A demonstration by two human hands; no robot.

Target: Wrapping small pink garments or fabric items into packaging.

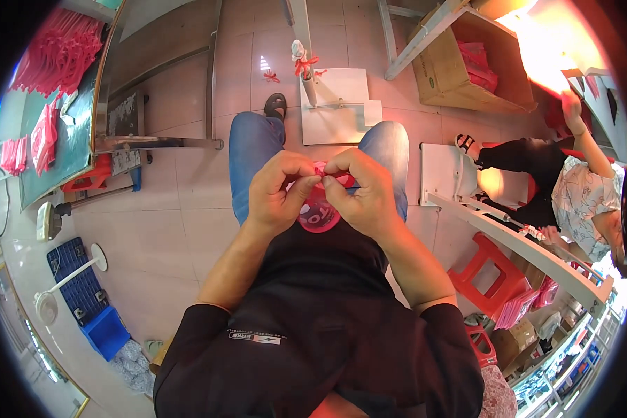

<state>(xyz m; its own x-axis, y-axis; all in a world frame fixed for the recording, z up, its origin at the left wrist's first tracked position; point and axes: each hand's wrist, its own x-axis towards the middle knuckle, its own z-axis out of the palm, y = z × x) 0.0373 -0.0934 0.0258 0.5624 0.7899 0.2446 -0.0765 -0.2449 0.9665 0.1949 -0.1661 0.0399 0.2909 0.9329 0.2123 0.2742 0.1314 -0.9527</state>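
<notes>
In front of my lap I hold a small pink bag [319, 214] that looks see-through, with pale printing on it. Its upper edge is pinched between the thumb and fingers of my left hand [279, 191] and my right hand [364, 194]. The two hands almost meet, and the fingertips cover most of that edge. The lower part of the bag hangs between my wrists, over my dark shirt.
Pink bags [59, 49] lie stacked on a green-topped table [76, 139] at left. Ahead stands a white-based press [334, 90] with red ribbon on its rod. A cardboard box [460, 90] holds more pink pieces. At right, a co-worker [582, 195] sits near a red stool [488, 279].
</notes>
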